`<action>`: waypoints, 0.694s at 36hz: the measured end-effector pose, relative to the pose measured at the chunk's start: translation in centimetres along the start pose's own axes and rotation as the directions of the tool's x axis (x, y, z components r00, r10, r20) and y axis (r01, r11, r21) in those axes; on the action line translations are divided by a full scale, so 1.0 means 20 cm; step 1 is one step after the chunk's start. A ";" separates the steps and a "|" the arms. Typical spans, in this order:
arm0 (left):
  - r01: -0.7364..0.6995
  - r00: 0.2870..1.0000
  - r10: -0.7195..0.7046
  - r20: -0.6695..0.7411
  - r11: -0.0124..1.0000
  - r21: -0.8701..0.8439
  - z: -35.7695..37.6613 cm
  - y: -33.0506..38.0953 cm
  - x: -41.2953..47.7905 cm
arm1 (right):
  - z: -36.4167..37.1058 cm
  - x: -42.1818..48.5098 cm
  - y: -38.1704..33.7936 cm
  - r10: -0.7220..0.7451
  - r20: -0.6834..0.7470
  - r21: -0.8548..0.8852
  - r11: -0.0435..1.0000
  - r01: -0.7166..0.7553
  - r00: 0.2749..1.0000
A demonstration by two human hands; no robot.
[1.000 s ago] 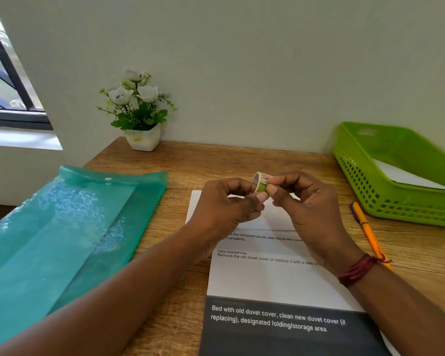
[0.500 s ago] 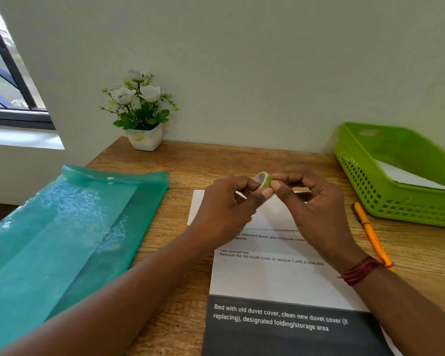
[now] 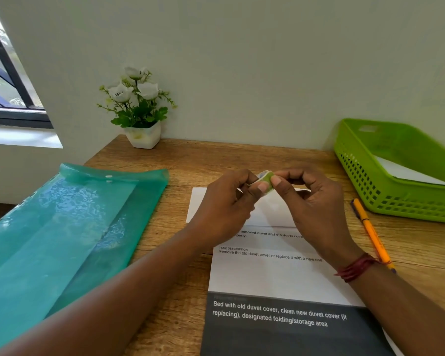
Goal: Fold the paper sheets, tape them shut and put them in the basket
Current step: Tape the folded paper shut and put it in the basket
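A small green tape roll is pinched between the fingertips of my left hand and my right hand, held just above the desk. Under both hands lies a printed paper sheet, its far end folded over toward me, its near part a dark band with white text. A green plastic basket stands at the right against the wall, with white paper inside it.
A teal plastic document folder covers the left of the wooden desk. An orange pen lies between the sheet and the basket. A white pot of artificial flowers stands at the back by the wall.
Both hands stay on the tape roll and keep working it with the fingertips. The roll has turned slightly between the fingers. The sheet has not moved.
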State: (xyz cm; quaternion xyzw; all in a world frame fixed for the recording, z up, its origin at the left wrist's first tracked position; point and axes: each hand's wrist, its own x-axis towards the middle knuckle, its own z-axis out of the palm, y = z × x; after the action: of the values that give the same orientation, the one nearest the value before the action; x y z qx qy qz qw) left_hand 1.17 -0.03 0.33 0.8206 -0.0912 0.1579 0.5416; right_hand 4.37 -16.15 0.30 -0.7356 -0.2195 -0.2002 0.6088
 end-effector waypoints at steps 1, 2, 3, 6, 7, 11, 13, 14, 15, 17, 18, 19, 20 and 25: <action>-0.009 1.000 0.009 -0.006 1.000 0.004 0.00 0.00 0.00 | 0.00 0.00 -0.01 0.002 0.008 0.002 1.000 -0.002 1.000; -0.020 1.000 0.020 -0.008 1.000 0.013 0.00 -0.01 0.00 | 0.00 0.00 -0.01 0.006 0.016 0.008 1.000 -0.006 1.000; -0.032 0.999 0.032 -0.007 0.999 0.023 0.00 -0.01 0.00 | 0.00 0.00 -0.01 0.011 0.021 0.012 1.000 -0.011 1.000; -0.066 0.998 0.067 -0.001 0.996 0.055 -0.01 -0.02 0.00 | 0.00 0.00 -0.01 0.010 0.032 0.009 1.000 -0.010 0.999; -0.077 0.997 0.077 0.003 0.995 0.065 -0.01 -0.02 0.00 | 0.00 0.00 0.00 0.008 0.034 0.007 1.000 -0.008 0.999; -0.105 0.994 0.103 0.035 0.991 0.080 -0.03 -0.01 0.00 | 0.00 0.00 0.00 0.015 0.026 0.020 1.000 -0.015 1.000; -0.119 0.992 0.115 0.051 0.989 0.087 -0.03 -0.01 0.00 | 0.00 0.00 0.00 0.017 0.015 0.033 0.999 -0.017 1.000; -0.124 0.991 0.119 0.059 0.989 0.082 -0.03 -0.01 0.00 | 0.00 0.00 0.00 0.017 0.009 0.037 0.999 -0.017 1.000; -0.126 0.990 0.121 0.066 0.989 0.077 -0.03 -0.01 0.00 | 0.00 0.00 0.00 0.016 0.004 0.039 0.999 -0.016 1.000; -0.121 0.990 0.115 0.077 0.989 0.081 -0.03 -0.02 0.00 | 0.00 0.00 0.00 0.013 -0.004 0.042 0.999 -0.013 1.000; -0.115 0.991 0.108 0.081 0.989 0.088 -0.03 -0.02 0.00 | 0.00 0.00 0.00 0.012 -0.006 0.042 0.999 -0.012 1.000; -0.108 0.991 0.100 0.084 0.990 0.092 -0.03 -0.02 0.00 | 0.00 0.00 0.01 0.011 -0.007 0.042 0.999 -0.011 1.000; -0.102 0.992 0.095 0.084 0.991 0.091 -0.03 -0.02 0.00 | 0.01 0.00 0.00 0.010 -0.007 0.042 0.999 -0.009 1.000; -0.080 0.995 0.076 0.071 0.996 0.049 -0.03 -0.01 0.01 | 0.01 0.00 0.00 0.024 -0.007 0.057 0.998 -0.024 1.000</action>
State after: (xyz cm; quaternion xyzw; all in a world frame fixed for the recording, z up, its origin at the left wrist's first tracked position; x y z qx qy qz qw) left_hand 1.26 0.50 0.40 0.8352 -0.1378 0.1529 0.5100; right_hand 4.38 -16.01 0.27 -0.7197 -0.2142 -0.1893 0.6327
